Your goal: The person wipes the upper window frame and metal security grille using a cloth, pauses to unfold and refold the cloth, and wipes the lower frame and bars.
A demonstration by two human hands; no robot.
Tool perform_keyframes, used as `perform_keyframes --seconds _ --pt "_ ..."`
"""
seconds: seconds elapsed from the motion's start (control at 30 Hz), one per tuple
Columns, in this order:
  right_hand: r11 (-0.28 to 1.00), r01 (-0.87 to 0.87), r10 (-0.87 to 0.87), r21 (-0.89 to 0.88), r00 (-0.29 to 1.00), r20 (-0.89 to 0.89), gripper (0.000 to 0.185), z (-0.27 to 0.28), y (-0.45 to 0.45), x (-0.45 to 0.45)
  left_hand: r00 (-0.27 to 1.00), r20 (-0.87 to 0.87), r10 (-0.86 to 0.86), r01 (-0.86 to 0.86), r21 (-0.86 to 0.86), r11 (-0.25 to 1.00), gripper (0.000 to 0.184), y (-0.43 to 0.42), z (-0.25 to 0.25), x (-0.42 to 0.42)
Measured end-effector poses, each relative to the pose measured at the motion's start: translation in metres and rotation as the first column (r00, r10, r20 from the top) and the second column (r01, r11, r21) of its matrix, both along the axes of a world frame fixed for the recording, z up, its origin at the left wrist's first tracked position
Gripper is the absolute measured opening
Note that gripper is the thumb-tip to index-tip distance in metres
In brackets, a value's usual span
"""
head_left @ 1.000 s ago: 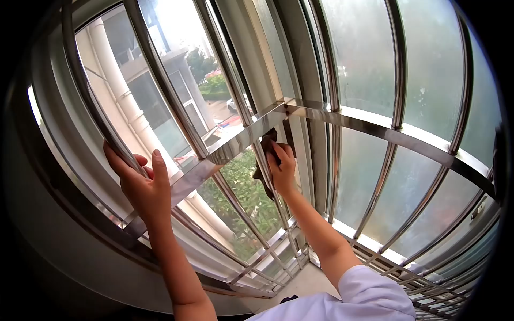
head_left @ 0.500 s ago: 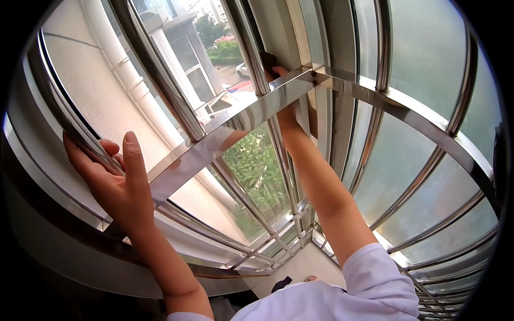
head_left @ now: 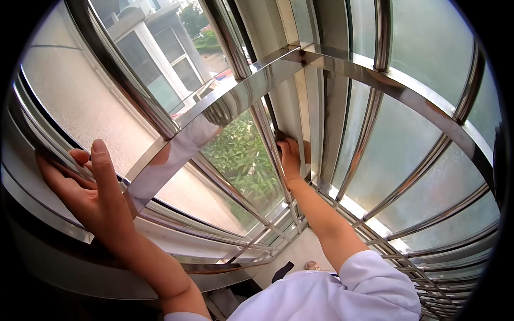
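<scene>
My left hand [head_left: 104,211] is closed round a thick steel bar [head_left: 51,147] at the left, its fingertips curling over the bar and its thumb pointing up. My right hand [head_left: 290,158] reaches between the steel bars, below the flat crossbar [head_left: 225,104], beside the window frame [head_left: 289,109]. Its fingers are bent together on a small dark thing [head_left: 279,135], mostly hidden, whose kind I cannot make out. A thin upright bar [head_left: 266,131] stands just left of that hand.
Frosted panes [head_left: 423,53] behind more bars fill the right side. Through the clear glass show green bushes [head_left: 241,152] and a building [head_left: 160,53]. A pale floor [head_left: 300,251] with a shoe [head_left: 312,265] lies below.
My right hand has moved down with the dark thing, from behind the crossbar to below it. My left hand keeps its hold on the bar. The view has shifted slightly.
</scene>
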State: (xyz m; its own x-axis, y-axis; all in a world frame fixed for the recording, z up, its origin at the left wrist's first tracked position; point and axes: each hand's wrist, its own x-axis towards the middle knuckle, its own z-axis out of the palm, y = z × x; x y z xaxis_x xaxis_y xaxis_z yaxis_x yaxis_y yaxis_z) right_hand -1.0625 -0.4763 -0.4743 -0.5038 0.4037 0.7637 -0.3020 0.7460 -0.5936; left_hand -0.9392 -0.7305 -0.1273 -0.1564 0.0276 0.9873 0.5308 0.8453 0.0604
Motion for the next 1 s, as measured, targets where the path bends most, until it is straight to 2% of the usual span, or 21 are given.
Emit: perform_keyframes --seconds 0.07,0.1,0.17,0.2,0.23,0.27,0.43,0.47,0.5,0.53,0.57,0.6,0.67,0.73,0.77,0.83,0.87,0.9,0.93,0.97,1.0 --pt "0.996 -0.071 0.063 0.058 0.990 0.123 0.028 -0.014 0.008 0.014 0.999 -0.027 -0.017 0.017 0.008 1.000 0.072 0.004 0.001 0.000" --pt "0.996 -0.068 0.061 0.060 0.992 0.111 0.028 -0.025 0.009 0.018 0.999 -0.040 -0.019 0.019 0.010 1.000 0.072 0.006 0.001 0.001" --pt "0.994 -0.085 0.051 0.065 0.909 0.413 0.024 -0.037 0.008 0.016 1.000 0.020 -0.008 0.007 0.050 0.999 0.076 0.007 0.001 0.002" --pt "0.994 -0.095 0.108 -0.055 0.940 0.324 0.020 -0.027 0.005 0.014 1.000 0.019 -0.023 0.022 0.062 0.998 0.078 0.007 0.001 0.002" --pt "0.993 -0.113 0.120 -0.042 0.956 0.268 0.019 -0.019 0.005 0.014 0.999 0.026 -0.028 0.026 0.072 0.997 0.079 0.008 0.001 0.003" --pt "0.961 -0.214 0.241 -0.176 0.959 0.149 0.019 -0.007 0.007 0.008 0.998 0.035 -0.048 0.045 0.083 0.996 0.080 0.008 0.002 0.003" --pt "0.937 -0.340 0.295 -0.074 0.888 -0.352 0.019 0.121 0.005 -0.022 0.996 0.055 -0.076 0.068 0.125 0.990 0.082 0.013 0.003 0.005" --pt "0.871 -0.474 0.387 -0.129 0.824 -0.415 0.019 0.150 0.003 -0.036 0.995 0.062 -0.074 0.066 0.124 0.990 0.082 0.014 0.002 0.005" --pt "0.182 -0.842 0.618 -0.508 0.500 -0.607 0.022 0.181 0.002 -0.052 0.994 0.078 -0.076 0.064 0.143 0.988 0.083 0.014 0.002 0.006" --pt "0.360 -0.863 0.624 -0.355 0.506 -0.596 0.025 0.215 -0.005 -0.058 0.994 0.067 -0.091 0.081 0.138 0.987 0.084 0.013 0.002 0.005" --pt "0.935 -0.343 0.335 0.086 0.780 -0.529 0.028 0.238 -0.009 -0.062 0.993 0.058 -0.104 0.096 0.131 0.987 0.084 0.013 0.001 0.005" --pt "0.968 -0.122 0.233 0.220 0.767 -0.598 0.031 0.258 -0.011 -0.071 0.983 0.097 -0.154 0.138 0.157 0.978 0.076 0.015 0.001 0.010" --pt "0.938 0.069 0.196 0.340 0.702 -0.685 0.036 0.265 -0.021 -0.080 0.990 0.065 -0.126 0.116 0.137 0.984 0.081 0.013 0.001 0.007" --pt "0.903 0.075 0.272 0.424 0.665 -0.696 0.034 0.247 -0.032 -0.062 0.994 0.046 -0.095 0.088 0.139 0.986 0.085 0.015 0.002 0.004" --pt "0.807 -0.120 0.478 0.578 0.708 -0.520 0.049 0.239 -0.030 -0.044 0.997 0.037 -0.073 0.067 0.136 0.988 0.085 0.016 0.003 0.003" --pt "0.625 -0.084 0.546 0.776 0.757 -0.358 0.036 0.175 -0.027 -0.034 0.998 0.043 -0.049 0.044 0.128 0.991 0.085 0.017 0.001 0.005" --pt "0.584 -0.013 0.576 0.812 0.711 -0.403 0.030 0.158 -0.033 -0.026 0.997 0.063 -0.040 0.032 0.136 0.990 0.086 0.017 0.001 0.005" --pt "0.518 -0.025 0.619 0.855 0.701 -0.354 0.028 0.137 -0.039 -0.023 0.996 0.077 -0.034 0.022 0.145 0.989 0.086 0.017 0.002 0.006" --pt "0.405 -0.123 0.664 0.906 0.721 -0.199 0.025 0.112 -0.040 -0.024 0.997 0.066 -0.037 0.027 0.147 0.989 0.086 0.018 0.003 0.006" --pt "0.279 -0.138 0.677 0.950 0.730 -0.092 0.023 0.096 -0.038 -0.031 0.997 0.070 -0.040 0.030 0.144 0.989 0.086 0.018 0.003 0.006" --pt "0.245 -0.136 0.705 0.960 0.704 -0.080 0.025 0.106 -0.035 -0.030 0.996 0.073 -0.043 0.033 0.139 0.990 0.087 0.018 0.004 0.007"
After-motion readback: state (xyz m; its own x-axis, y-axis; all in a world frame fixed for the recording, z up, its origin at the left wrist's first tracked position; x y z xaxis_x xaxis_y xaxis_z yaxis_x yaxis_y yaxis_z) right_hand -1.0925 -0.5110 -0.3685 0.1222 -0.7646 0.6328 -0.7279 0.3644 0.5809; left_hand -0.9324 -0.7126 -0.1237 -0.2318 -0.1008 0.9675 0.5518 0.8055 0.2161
